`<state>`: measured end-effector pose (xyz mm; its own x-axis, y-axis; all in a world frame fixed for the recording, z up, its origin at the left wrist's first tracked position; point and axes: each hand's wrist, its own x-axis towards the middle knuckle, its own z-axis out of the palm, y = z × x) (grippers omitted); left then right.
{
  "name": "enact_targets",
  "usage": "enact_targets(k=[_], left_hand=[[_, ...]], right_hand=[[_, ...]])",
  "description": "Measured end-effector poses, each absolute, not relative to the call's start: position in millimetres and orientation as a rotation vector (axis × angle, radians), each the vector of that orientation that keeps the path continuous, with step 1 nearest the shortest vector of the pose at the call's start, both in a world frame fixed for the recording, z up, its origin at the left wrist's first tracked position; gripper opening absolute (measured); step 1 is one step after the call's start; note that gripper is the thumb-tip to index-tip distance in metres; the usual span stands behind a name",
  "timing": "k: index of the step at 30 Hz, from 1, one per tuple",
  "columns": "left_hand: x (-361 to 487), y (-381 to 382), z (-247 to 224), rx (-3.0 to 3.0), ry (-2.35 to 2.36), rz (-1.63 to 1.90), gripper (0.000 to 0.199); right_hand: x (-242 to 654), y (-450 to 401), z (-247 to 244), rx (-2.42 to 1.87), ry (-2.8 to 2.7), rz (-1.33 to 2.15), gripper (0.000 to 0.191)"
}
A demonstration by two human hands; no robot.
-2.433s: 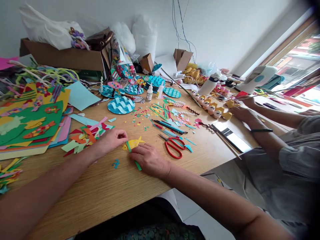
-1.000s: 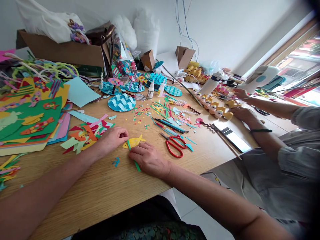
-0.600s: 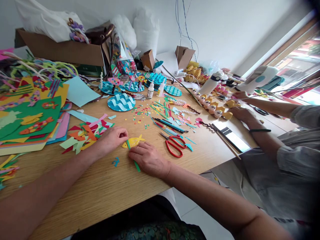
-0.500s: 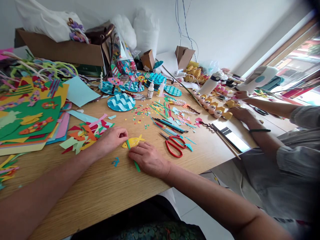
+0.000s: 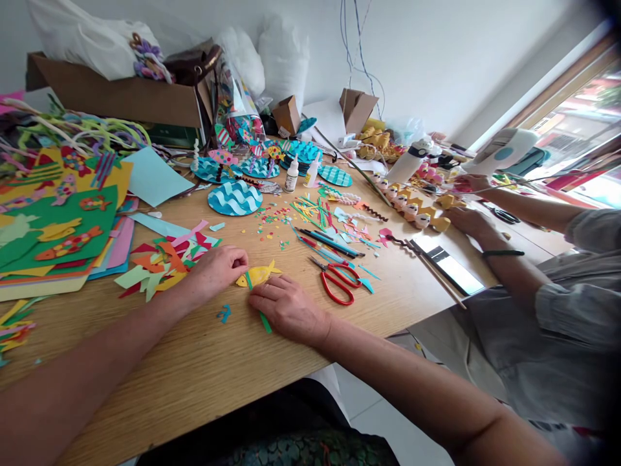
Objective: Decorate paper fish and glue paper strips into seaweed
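A yellow paper fish [image 5: 262, 272] lies flat on the wooden table [image 5: 204, 362] with a green paper strip [image 5: 265, 321] laid across it. My left hand [image 5: 216, 268] pinches the fish's left end with fingertips together. My right hand [image 5: 290, 308] lies flat, pressing the green strip down just below the fish. Red-handled scissors [image 5: 338, 281] rest on the table right of my right hand, untouched.
Coloured paper scraps [image 5: 160, 259] and stacked sheets [image 5: 53, 239] lie left. Blue wavy discs [image 5: 235, 197], glue bottles [image 5: 292, 175], pencils [image 5: 330, 244] and a cardboard box [image 5: 116, 97] crowd the back. A co-worker's hands [image 5: 468, 220] handle yellow pieces [image 5: 427, 217] at the right.
My hands have stayed on the fish and strip. The view has drifted slightly. The co-worker's far hand shifted a little near the white device.
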<state>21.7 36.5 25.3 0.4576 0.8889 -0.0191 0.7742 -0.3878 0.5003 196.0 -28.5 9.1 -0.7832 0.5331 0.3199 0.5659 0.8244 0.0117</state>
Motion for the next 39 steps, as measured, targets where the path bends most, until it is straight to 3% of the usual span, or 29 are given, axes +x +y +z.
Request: enact_targets(k=[11,23,30,39], left_hand=[[21.8,35.5,22.0,2.337,1.356,0.362,0.007],[22.6,37.5,25.3,2.4,1.382,0.256,0.016],[16.4,21.0,48.7,2.541,1.363,0.224,0.024],[29.1,-56.4,24.8,2.885,1.107,0.118,0.038]], right_hand=[[195.4,-32.1,6.9,-0.812,-2.677,-0.155,0.022],[202.4,-60.3,36.9,-0.824,-2.73,0.221,0.048],[214.3,-40.3,56.6,-1.229,-2.221,0.647,0.014],[191.2,7.3,52.6,-1.289,-2.236,0.884,0.024]])
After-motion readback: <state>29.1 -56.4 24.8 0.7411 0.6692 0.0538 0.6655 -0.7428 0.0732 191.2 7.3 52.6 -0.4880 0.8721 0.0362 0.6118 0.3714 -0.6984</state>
